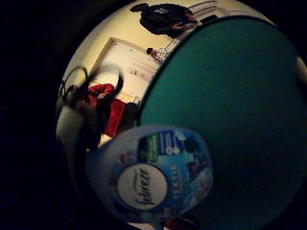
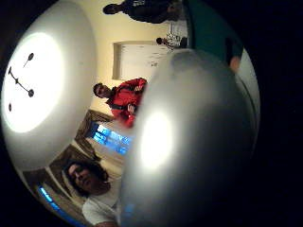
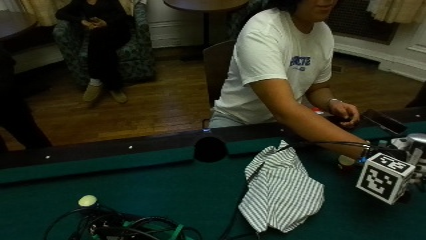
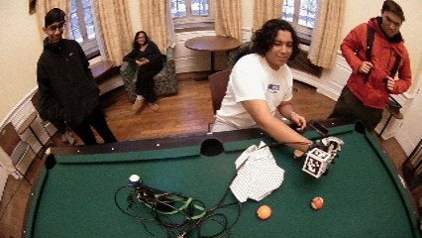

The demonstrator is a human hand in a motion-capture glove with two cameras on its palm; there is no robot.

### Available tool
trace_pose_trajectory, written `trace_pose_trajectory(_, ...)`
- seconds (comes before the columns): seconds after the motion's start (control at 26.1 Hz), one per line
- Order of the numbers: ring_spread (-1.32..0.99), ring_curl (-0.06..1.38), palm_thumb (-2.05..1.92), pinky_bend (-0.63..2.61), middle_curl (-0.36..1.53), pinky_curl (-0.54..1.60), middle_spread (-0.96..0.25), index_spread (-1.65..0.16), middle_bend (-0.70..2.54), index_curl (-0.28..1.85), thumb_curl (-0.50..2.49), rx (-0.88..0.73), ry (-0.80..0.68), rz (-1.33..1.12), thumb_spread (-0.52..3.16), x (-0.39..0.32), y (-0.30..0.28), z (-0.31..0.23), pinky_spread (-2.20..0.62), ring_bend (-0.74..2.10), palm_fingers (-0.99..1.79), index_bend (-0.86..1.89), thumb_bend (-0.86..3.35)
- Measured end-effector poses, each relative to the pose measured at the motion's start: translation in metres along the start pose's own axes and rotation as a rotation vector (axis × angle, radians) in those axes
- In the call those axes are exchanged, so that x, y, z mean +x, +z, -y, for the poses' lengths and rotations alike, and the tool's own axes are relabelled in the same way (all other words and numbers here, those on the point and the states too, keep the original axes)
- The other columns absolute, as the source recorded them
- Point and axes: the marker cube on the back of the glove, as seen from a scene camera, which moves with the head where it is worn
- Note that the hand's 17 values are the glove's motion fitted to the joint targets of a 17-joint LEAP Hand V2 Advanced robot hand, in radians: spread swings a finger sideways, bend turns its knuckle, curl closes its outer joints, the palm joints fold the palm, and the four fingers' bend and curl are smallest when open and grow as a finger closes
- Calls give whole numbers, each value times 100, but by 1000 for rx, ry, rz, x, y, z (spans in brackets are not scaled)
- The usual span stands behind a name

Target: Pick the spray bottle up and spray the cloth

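Note:
A striped white cloth point(image 3: 283, 187) lies crumpled on the green felt of the pool table point(image 3: 133, 190), also in the wide outside view point(image 4: 257, 173). To its right, by the table's far rail, the gloved right hand point(image 4: 315, 148) is at a white spray bottle point(image 4: 333, 143) whose top shows at the picture's edge point(image 3: 416, 142). The bottle's blue label point(image 1: 153, 177) sits close to the palm, and its pale body point(image 2: 189, 142) fills much of the thumb side view. The hand seems to grip the bottle; its fingers are mostly hidden.
The person's bare left hand point(image 3: 345, 112) rests on the rail beside a dark flat object point(image 3: 385, 121). Two orange balls point(image 4: 264, 211) point(image 4: 317, 203) lie near the cloth. A tangle of cables point(image 4: 165, 208) and a pale ball point(image 3: 87, 200) lie to the left. A side pocket point(image 3: 210, 149) is behind the cloth.

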Motion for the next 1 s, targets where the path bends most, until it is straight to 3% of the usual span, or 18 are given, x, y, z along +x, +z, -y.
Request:
trace_pose_trajectory(0.15, -18, 45, 80, 40, 52, 41, -19, -29, 58, 59, 77, -75, 45, -133, 58, 9, -9, -20, -15, 65, 92, 24, -7)
trace_pose_trajectory(0.34, -15, 44, 57, 47, 46, 45, -15, -33, 35, 56, 65, -192, 36, -488, 76, 6, -43, -59, 2, 49, 39, 13, -11)
trace_pose_trajectory(0.61, -13, 35, 42, 48, 40, 39, -13, -38, 24, 43, 54, -247, -54, -781, 86, -39, -98, -121, 13, 38, 31, 10, -8)
trace_pose_trajectory(1.0, -12, 32, 34, 45, 38, 37, -12, -40, 21, 36, 46, -312, -203, -960, 92, -108, -165, -222, 18, 34, 32, 13, -5)
